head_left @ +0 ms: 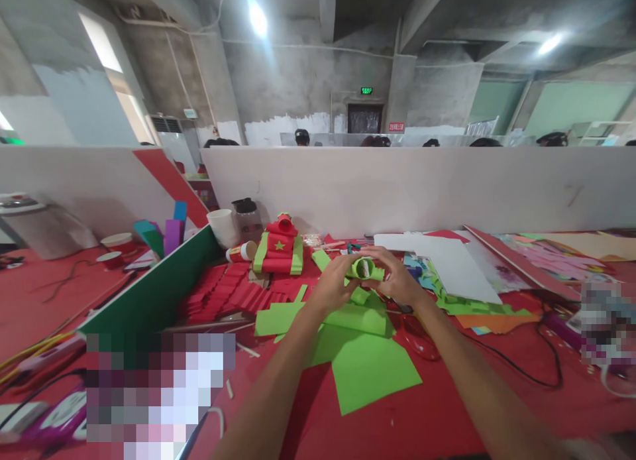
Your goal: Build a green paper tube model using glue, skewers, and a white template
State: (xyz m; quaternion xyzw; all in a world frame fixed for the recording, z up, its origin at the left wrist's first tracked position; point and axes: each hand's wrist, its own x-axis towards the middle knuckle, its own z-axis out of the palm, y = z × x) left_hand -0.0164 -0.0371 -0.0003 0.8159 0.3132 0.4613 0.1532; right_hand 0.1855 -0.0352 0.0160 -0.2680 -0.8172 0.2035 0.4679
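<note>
A rolled tube of green paper [378, 274] is held up between my two hands, its round opening facing me. My left hand [335, 282] grips it from the left, fingers curled. From the right, my right hand [399, 281] closes on the same roll, thumb below and fingers above. Under the hands lie several green paper sheets [375, 374], one partly rolled. Red-handled scissors [420, 341] rest beside my right forearm. A red and green paper tank model [281, 249] with a star stands behind, to the left.
Folded red paper strips [218, 291] lie left of the tank, near a green divider [149, 281]. A white cup [223, 228] and dark-lidded bottle [247, 218] stand by the white partition [397, 188]. White sheets [447, 264] and green scraps lie right; a cable [521, 374] crosses the red table.
</note>
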